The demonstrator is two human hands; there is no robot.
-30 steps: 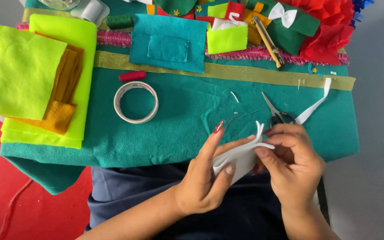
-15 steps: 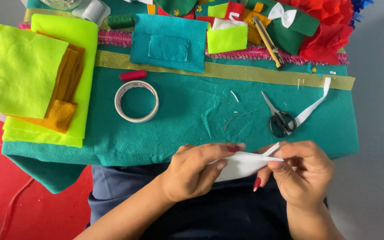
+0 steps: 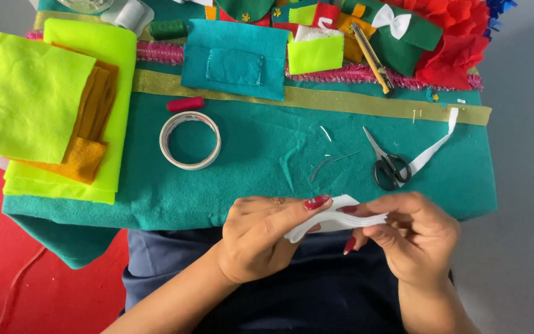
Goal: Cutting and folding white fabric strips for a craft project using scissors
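Both hands are working a small white fabric piece (image 3: 335, 219) held just in front of the near edge of the teal felt sheet (image 3: 267, 161), over the person's lap. The left hand (image 3: 261, 238) is pinching its left end between thumb and forefinger, while the right hand (image 3: 412, 235) is clamping the right end, fingers closed on it. This looks like folding or shaping the strip; a steady, even pinch seems needed. Scissors (image 3: 389, 167) and a tape roll (image 3: 190, 140) are lying untouched on the felt.
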